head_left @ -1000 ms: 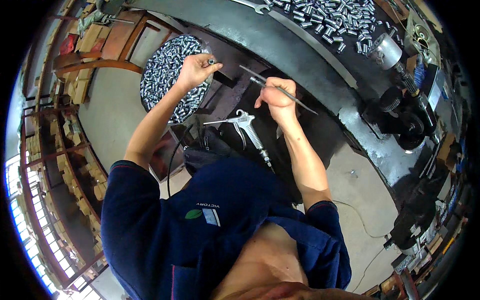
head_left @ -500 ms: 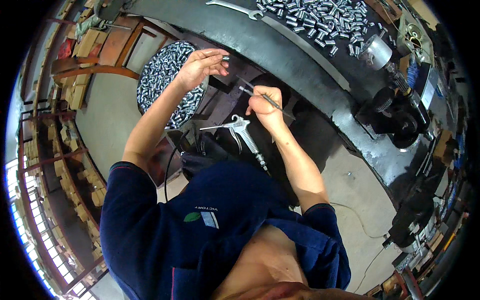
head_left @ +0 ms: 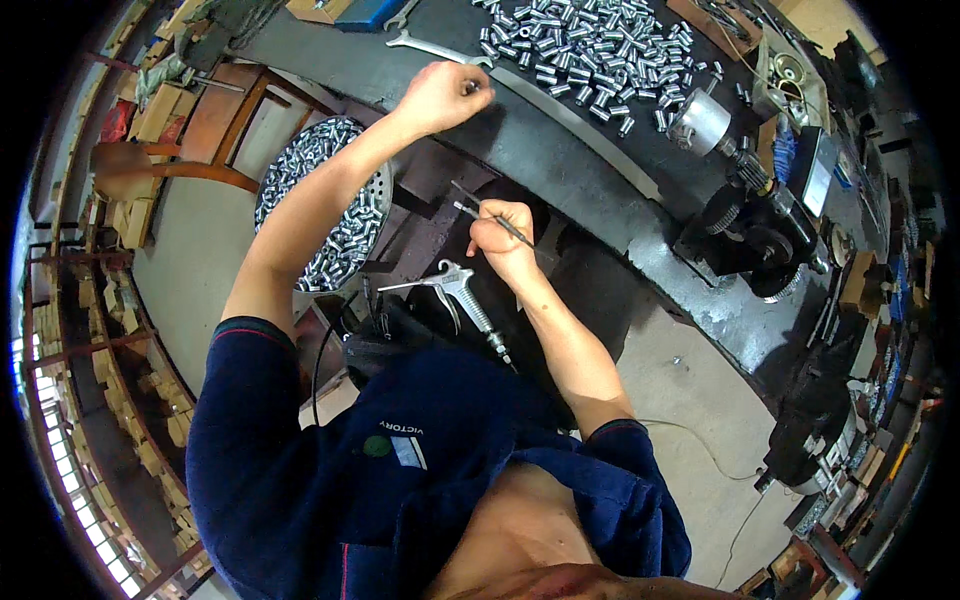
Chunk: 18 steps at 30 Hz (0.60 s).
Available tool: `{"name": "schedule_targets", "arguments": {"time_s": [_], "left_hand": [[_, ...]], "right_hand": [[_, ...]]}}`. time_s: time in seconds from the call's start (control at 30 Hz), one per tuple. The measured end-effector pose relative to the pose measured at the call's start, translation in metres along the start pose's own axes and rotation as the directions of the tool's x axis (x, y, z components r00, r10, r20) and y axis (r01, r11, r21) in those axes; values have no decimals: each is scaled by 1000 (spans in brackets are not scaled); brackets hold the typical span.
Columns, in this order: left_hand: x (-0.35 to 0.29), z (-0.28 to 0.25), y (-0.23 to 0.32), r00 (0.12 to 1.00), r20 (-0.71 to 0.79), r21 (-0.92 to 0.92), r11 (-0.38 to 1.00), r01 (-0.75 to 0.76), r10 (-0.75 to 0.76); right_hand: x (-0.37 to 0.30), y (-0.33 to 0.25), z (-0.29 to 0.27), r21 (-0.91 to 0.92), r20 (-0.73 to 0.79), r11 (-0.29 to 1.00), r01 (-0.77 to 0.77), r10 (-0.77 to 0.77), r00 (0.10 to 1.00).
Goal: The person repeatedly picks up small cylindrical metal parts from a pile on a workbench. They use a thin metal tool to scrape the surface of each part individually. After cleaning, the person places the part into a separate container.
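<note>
My left hand (head_left: 440,98) is raised over the near edge of the workbench, its fingers closed round a small metal sleeve (head_left: 470,87) that is mostly hidden by them. Lower down and to the right, my right hand (head_left: 505,235) grips a thin metal rod (head_left: 514,231) with a pale tip pointing up and left. A second, darker thin rod (head_left: 464,191) sticks out beside it. Below the right hand, a silver air blow gun (head_left: 462,290) lies near my lap. Left of it, a round perforated basket (head_left: 381,190) is full of similar sleeves, partly covered by my left forearm.
Many loose sleeves (head_left: 600,50) are heaped on the dark workbench (head_left: 560,135). An open-end wrench (head_left: 440,48) lies left of the heap. A geared machine with a round metal chuck (head_left: 700,122) stands at the right. A wooden chair (head_left: 215,125) is at the left.
My left hand has moved up and forward from beside the basket to over the bench edge, with the sleeve. My right hand keeps its grip on the rod. The whole view has shifted slightly.
</note>
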State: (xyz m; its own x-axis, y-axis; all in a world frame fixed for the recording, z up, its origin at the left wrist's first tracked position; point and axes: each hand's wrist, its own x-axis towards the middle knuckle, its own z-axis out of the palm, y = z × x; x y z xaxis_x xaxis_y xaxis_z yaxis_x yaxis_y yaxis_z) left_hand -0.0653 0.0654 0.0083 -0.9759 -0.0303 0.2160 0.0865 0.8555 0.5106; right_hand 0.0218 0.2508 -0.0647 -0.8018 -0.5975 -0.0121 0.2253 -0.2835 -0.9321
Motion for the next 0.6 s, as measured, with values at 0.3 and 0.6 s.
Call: {"name": "schedule_targets", "arguments": {"time_s": [0.3, 0.6], "left_hand": [[96, 2, 36, 995, -58, -689, 718, -100, 82], [7, -66, -17, 983, -95, -663, 747, 56, -159]], "right_hand": [[1, -1, 2, 17, 15, 1000, -14, 14, 1000], [-1, -2, 3, 52, 1, 998, 19, -19, 1000]]}}
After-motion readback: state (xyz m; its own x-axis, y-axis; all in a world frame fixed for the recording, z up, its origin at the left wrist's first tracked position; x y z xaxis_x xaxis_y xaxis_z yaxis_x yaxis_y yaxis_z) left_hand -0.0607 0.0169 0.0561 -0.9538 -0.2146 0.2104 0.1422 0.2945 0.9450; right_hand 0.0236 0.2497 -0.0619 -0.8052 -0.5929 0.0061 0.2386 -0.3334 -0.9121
